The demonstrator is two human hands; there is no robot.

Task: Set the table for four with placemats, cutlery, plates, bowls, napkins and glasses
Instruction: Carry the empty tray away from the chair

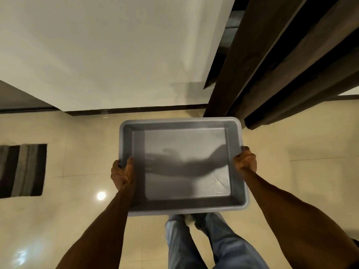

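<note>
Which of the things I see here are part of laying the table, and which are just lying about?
In the job:
- empty grey plastic tub, carried
- left hand gripping its rim
- right hand gripping its rim

Lying about:
- striped grey and black floor mat
- dark wooden door frame

tub (180,123): grey matt plastic | floor (291,191): glossy tile | door frame (272,65): dark wood

Warm, dim indoor light. A round lamp glare spot (101,195) sits on the glossy floor (310,133) lower left of centre, a paler smear at the bottom left corner. An arm-shaped shadow (186,164) crosses the grey tray (180,121) bottom. Whole frame soft, slightly blurred; the wide lens bends lines at the edges.
</note>
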